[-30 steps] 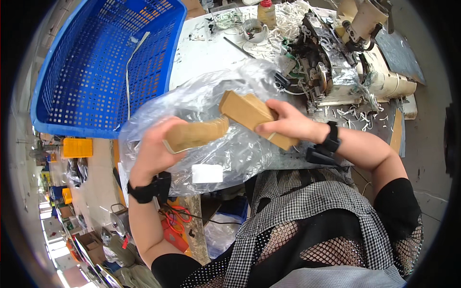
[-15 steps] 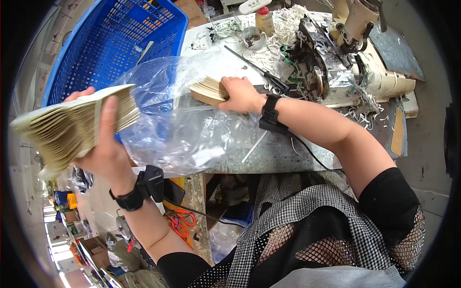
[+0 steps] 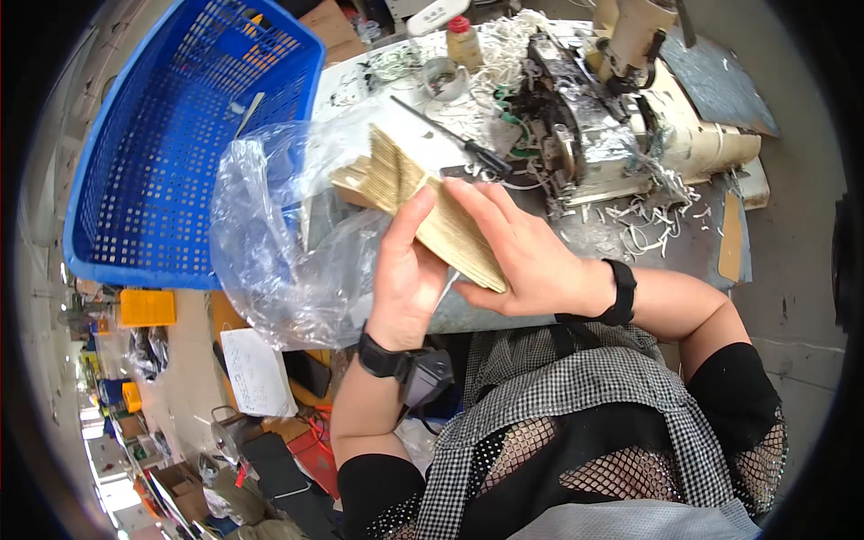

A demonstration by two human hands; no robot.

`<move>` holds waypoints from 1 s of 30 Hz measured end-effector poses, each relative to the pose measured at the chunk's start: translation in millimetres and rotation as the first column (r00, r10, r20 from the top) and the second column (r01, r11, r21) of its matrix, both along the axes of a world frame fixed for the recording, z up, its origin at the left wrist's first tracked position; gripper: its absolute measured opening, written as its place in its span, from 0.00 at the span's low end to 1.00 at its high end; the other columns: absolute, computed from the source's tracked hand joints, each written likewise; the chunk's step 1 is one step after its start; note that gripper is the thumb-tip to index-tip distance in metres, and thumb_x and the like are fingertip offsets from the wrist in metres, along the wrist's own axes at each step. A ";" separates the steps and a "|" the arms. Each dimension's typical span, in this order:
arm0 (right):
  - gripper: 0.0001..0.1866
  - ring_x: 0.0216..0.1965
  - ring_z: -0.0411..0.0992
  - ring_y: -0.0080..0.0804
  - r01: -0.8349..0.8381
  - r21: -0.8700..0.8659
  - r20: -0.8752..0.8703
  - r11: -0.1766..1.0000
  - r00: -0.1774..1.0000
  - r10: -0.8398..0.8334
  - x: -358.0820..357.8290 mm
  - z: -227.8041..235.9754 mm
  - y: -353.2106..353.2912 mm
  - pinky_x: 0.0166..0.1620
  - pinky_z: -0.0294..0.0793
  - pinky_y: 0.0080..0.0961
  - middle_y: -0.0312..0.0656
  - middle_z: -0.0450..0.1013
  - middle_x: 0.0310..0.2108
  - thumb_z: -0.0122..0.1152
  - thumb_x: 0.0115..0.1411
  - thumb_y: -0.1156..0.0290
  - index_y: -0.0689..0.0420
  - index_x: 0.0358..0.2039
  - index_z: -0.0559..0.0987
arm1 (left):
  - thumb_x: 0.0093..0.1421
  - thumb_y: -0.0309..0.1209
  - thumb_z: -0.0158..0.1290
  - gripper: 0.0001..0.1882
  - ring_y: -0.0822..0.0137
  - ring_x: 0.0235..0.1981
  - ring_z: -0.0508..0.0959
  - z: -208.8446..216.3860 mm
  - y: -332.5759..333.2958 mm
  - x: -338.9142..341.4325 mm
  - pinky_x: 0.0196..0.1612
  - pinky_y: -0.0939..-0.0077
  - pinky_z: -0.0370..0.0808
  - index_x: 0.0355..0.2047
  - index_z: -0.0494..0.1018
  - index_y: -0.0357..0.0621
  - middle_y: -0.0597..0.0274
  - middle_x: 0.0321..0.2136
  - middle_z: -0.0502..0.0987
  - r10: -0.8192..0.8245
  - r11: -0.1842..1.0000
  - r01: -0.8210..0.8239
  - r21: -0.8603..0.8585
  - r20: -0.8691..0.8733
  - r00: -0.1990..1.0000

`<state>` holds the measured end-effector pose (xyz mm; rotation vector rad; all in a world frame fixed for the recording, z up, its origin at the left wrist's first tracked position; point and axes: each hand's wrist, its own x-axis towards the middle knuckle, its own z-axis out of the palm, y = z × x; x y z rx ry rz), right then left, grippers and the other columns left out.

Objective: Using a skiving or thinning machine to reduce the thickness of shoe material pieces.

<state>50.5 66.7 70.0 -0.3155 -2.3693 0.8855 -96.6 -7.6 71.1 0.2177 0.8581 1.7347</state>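
Note:
A banded bundle of thin beige layered pieces point(image 3: 454, 236) is held between my two hands above the near edge of the worktable. My left hand point(image 3: 407, 279) grips its near left side, with the thumb by the pale band. My right hand point(image 3: 533, 256) is closed along its right side, fingers over the top face and thumb underneath. Beyond the bundle, a smaller stack of similar pieces point(image 3: 354, 183) lies on the table, partly hidden. Crumpled clear plastic point(image 3: 270, 225) spreads to the left of my left hand.
At the left stands a large blue perforated crate point(image 3: 144, 270). A black-handled screwdriver point(image 3: 486, 155), a small jar point(image 3: 445, 79) and a red-capped bottle point(image 3: 463, 43) are farther back. A sewing machine point(image 3: 621, 148) with white scraps around it occupies the right. A white card point(image 3: 256, 373) hangs near the table's left edge.
My left hand has brought the banded bundle rightward, in front of me. My right hand has left the smaller stack and now grips the bundle as well.

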 end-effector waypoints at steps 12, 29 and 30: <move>0.13 0.39 0.66 0.44 0.109 0.292 -0.105 0.950 0.991 -0.082 67.6 -19.8 47.0 0.42 0.68 0.35 0.44 0.68 0.38 0.62 0.53 0.74 0.60 0.40 0.74 | 0.68 0.34 0.46 0.23 0.67 0.51 0.74 -42.2 4.0 69.0 0.53 0.71 0.73 0.59 0.60 0.36 0.56 0.51 0.71 -0.339 0.939 0.340 0.046 -0.037 0.940; 0.25 0.45 0.70 0.51 0.447 0.095 0.351 0.890 0.821 -0.450 160.3 -58.1 46.3 0.48 0.71 0.41 0.53 0.70 0.44 0.65 0.56 0.61 0.64 0.48 0.70 | 0.66 0.31 0.51 0.24 0.59 0.54 0.73 -59.0 -20.7 49.8 0.57 0.63 0.70 0.58 0.61 0.32 0.51 0.53 0.71 -0.428 0.899 0.413 -0.149 -0.089 0.899; 0.32 0.49 0.68 0.53 0.387 0.017 0.216 0.922 0.899 -0.381 152.0 -49.3 37.4 0.52 0.68 0.41 0.56 0.68 0.48 0.67 0.55 0.57 0.65 0.52 0.68 | 0.66 0.31 0.51 0.24 0.59 0.54 0.73 -58.2 -15.3 52.1 0.57 0.63 0.70 0.58 0.61 0.32 0.51 0.53 0.71 -0.422 0.901 0.407 -0.150 -0.081 0.903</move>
